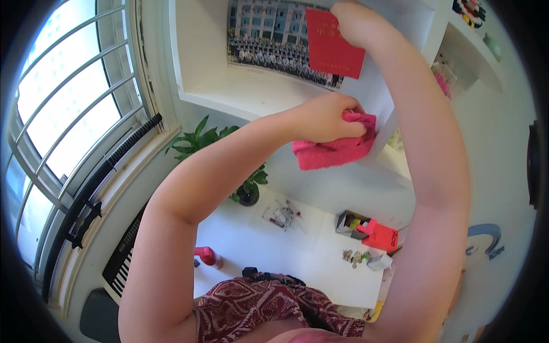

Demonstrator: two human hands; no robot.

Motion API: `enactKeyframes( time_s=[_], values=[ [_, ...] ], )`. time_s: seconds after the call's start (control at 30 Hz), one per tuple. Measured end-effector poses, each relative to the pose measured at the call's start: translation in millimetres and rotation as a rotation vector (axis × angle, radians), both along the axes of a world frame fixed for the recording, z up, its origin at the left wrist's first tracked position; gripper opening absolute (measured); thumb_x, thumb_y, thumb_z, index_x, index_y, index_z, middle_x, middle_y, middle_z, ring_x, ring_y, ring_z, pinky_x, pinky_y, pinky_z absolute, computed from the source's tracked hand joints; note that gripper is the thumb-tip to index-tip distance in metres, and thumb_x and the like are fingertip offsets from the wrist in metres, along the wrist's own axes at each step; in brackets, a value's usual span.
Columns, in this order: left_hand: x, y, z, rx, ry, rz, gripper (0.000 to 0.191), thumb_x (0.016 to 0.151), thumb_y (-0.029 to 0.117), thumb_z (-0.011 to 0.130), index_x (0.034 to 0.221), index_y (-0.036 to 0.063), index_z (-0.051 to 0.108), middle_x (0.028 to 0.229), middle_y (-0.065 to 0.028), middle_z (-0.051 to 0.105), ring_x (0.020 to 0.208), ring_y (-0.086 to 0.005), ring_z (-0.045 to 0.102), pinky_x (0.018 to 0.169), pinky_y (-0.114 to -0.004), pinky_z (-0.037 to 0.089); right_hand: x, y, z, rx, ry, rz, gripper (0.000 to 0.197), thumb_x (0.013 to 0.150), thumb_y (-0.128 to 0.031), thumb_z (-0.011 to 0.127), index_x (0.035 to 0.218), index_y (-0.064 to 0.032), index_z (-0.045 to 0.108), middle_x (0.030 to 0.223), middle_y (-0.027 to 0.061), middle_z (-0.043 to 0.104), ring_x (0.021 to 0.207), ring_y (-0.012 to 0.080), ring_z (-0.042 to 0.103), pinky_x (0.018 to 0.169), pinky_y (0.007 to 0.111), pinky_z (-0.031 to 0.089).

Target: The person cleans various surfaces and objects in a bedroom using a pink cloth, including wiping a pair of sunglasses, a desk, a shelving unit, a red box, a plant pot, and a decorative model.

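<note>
My left hand point(332, 118) grips a bunched pink cloth point(332, 154) at the front edge of a white wall shelf point(240, 88). Higher up, my right hand point(354, 23) holds a red certificate booklet point(334, 47) by its upper right side; its cover bears gold writing. Behind the booklet, a large group photograph point(268, 40) leans inside the shelf compartment, partly covered by it. Most of the right hand's fingertips are hidden at the booklet's edge and the picture's top.
Below stands a white desk point(253, 231) with a potted plant point(248, 195), a red-capped bottle point(209, 257), a red box point(381, 236) and several coins point(355, 257). At left are a barred window point(77, 85), a sheathed sword point(94, 184) on the sill and an electronic keyboard point(124, 253).
</note>
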State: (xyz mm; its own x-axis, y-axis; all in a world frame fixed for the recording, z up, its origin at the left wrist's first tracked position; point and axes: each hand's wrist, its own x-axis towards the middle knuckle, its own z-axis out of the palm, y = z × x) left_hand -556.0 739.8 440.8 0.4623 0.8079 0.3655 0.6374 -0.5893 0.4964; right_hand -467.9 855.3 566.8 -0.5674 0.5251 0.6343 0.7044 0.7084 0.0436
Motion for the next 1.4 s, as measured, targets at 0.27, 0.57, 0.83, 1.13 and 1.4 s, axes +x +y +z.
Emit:
enactKeyframes(
  time_s=[0.27,0.57,0.83,1.13,1.4],
  values=[
    [-37.6,-48.5,9.4,-0.527,-0.733,0.024,0.037,0.088,0.022,0.060,0.115,-0.0024,0.054,0.101,-0.0094,0.063,0.089,-0.0140,0.062,0.079,-0.027,0.051,-12.8,-14.2,10.0,0.015,-0.267,-0.159,0.021,0.084,-0.008,0.059,0.102,0.0025,0.059,0.104,0.0241,0.060,0.096,0.0385,0.059,0.080,0.042,0.049],
    [-64.4,-136.3,-9.5,-0.547,-0.496,0.088,0.030,0.086,0.024,0.062,0.102,-0.0011,0.061,0.091,-0.0054,0.064,0.081,-0.0100,0.057,0.073,-0.025,0.047,-58.8,-7.7,-24.8,-0.035,-0.124,-0.148,0.034,0.079,-0.012,0.067,0.110,-0.0032,0.059,0.111,0.0184,0.060,0.104,0.0354,0.057,0.088,0.039,0.047],
    [-87.8,-196.0,-17.4,-0.430,-0.204,-0.006,0.037,0.083,0.031,0.062,0.100,-0.0006,0.062,0.086,-0.0110,0.066,0.078,-0.0148,0.059,0.073,-0.029,0.048,-76.4,-18.8,-47.9,0.163,-0.030,-0.167,0.035,0.069,-0.009,0.072,0.102,-0.0057,0.059,0.109,0.0137,0.055,0.107,0.0312,0.053,0.087,0.042,0.047],
    [-103.0,-198.7,-31.4,-0.489,-0.206,0.032,0.031,0.085,0.024,0.063,0.103,-0.0009,0.061,0.087,-0.0065,0.065,0.079,-0.0100,0.057,0.074,-0.025,0.046,-88.7,-54.1,-70.1,0.221,0.204,-0.300,0.043,0.076,-0.010,0.064,0.116,0.0009,0.051,0.117,0.0180,0.051,0.102,0.0310,0.057,0.082,0.041,0.051],
    [-115.3,-179.6,-51.3,-0.497,-0.233,0.137,0.037,0.082,0.035,0.062,0.099,0.0014,0.064,0.081,-0.0108,0.066,0.073,-0.0149,0.059,0.069,-0.028,0.048,-84.8,-62.3,-102.3,0.038,0.273,-0.311,0.045,0.078,-0.015,0.065,0.112,0.0059,0.046,0.114,0.0239,0.052,0.096,0.0370,0.062,0.077,0.041,0.053]
  ],
)
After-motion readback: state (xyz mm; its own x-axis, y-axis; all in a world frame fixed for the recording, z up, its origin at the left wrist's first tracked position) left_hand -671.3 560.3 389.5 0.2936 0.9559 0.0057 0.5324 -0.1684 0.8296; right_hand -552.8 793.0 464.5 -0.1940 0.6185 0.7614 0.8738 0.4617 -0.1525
